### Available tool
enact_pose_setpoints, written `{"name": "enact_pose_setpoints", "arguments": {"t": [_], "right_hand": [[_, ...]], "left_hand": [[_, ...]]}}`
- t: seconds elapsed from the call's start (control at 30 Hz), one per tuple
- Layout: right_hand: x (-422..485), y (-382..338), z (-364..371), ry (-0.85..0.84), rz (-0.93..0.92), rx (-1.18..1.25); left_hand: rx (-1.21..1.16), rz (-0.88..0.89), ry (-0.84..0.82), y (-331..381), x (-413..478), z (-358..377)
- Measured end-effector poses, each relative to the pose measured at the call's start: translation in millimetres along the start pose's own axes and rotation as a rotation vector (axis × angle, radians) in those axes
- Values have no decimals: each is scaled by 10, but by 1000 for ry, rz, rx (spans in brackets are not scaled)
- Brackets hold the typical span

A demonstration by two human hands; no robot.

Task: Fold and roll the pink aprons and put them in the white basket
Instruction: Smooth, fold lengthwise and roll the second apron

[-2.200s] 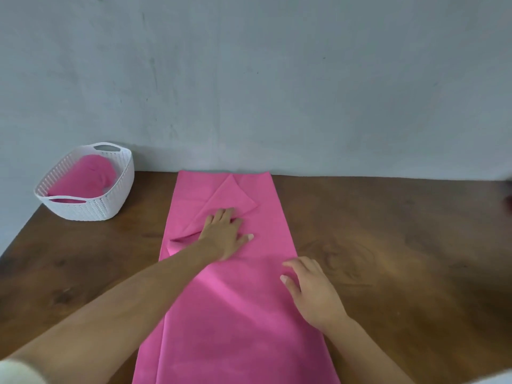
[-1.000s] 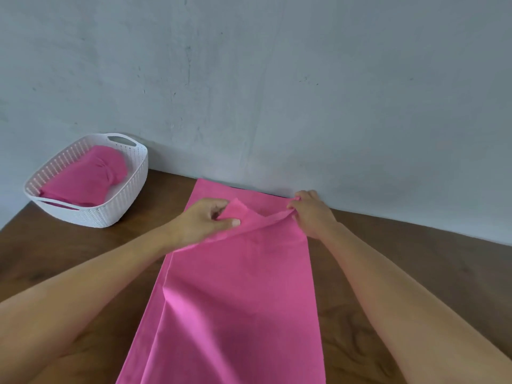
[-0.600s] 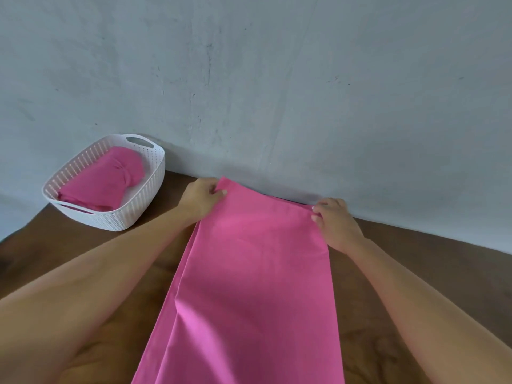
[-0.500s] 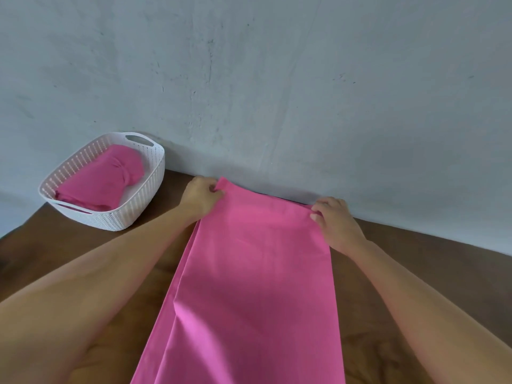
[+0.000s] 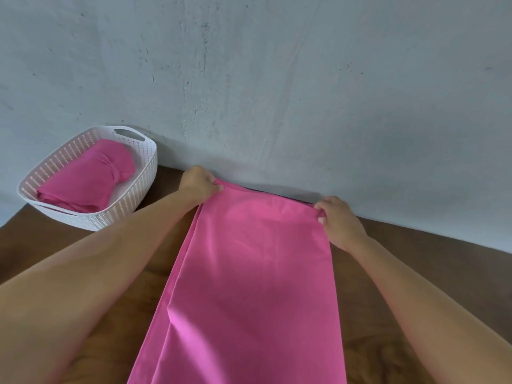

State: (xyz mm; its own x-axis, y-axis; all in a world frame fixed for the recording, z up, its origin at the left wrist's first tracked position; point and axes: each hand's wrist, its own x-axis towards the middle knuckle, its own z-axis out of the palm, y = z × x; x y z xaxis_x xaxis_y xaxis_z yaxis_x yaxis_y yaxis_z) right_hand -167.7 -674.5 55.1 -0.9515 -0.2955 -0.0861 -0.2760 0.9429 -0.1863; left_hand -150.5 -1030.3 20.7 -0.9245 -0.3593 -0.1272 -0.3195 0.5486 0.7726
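Observation:
A pink apron [image 5: 249, 273], folded into a long strip, lies on the brown wooden table [image 5: 432, 261] and runs from the wall toward me. My left hand [image 5: 198, 185] pinches its far left corner. My right hand [image 5: 336, 217] pinches its far right corner. The far edge is lifted slightly off the table between both hands. At the back left stands the white basket [image 5: 138, 187], with another rolled pink apron [image 5: 86, 176] lying inside it.
A grey plaster wall [image 5: 277, 79] rises directly behind the table's far edge, just beyond my hands. Bare wood shows to the right of the apron and between the apron and the basket.
The folded triangular flap on top has been tucked away. Both hands moved from the middle of the apron to its far corners and now pinch them; the far edge has risen slightly.

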Motion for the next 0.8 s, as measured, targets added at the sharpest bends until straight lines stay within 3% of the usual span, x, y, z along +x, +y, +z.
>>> {"name": "enact_pose_setpoints", "arguments": {"t": [0.4,0.8], "right_hand": [[-295,-107,-236,141,58,-59],[-1235,-196,-347,301,5,-45]], "left_hand": [[-258,63,113,50,-304,-295],[-436,202,22,-38,-1145,-615]]}}
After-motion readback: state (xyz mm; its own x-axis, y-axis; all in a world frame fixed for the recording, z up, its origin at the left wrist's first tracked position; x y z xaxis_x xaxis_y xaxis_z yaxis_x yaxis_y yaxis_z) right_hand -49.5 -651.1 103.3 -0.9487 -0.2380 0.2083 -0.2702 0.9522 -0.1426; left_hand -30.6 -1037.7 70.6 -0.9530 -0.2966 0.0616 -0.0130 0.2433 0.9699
